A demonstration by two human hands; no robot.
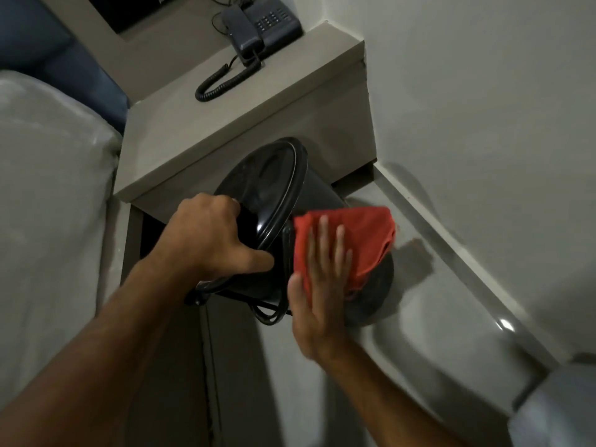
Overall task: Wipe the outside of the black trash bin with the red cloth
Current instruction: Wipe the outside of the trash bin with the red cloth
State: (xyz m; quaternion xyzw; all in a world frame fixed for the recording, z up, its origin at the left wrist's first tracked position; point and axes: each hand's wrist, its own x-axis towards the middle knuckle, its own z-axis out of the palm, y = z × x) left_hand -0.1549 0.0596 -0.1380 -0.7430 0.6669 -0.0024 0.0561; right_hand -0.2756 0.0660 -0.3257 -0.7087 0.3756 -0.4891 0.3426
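The black trash bin (274, 185) is tilted in the middle of the head view, its closed lid turned toward the upper left. My left hand (209, 237) grips the bin at the lid's rim, thumb along the side. My right hand (322, 285) lies flat, fingers spread, pressing the red cloth (358, 240) against the bin's right side. The cloth drapes over the bin's wall and hides part of it. A black wire pedal frame (267, 312) shows under the bin's lower edge.
A beige bedside cabinet (225, 130) stands right behind the bin, with a dark corded telephone (264, 24) on top. A plastic-covered mattress (48, 188) fills the left. The white wall (483, 108) and its skirting run along the right.
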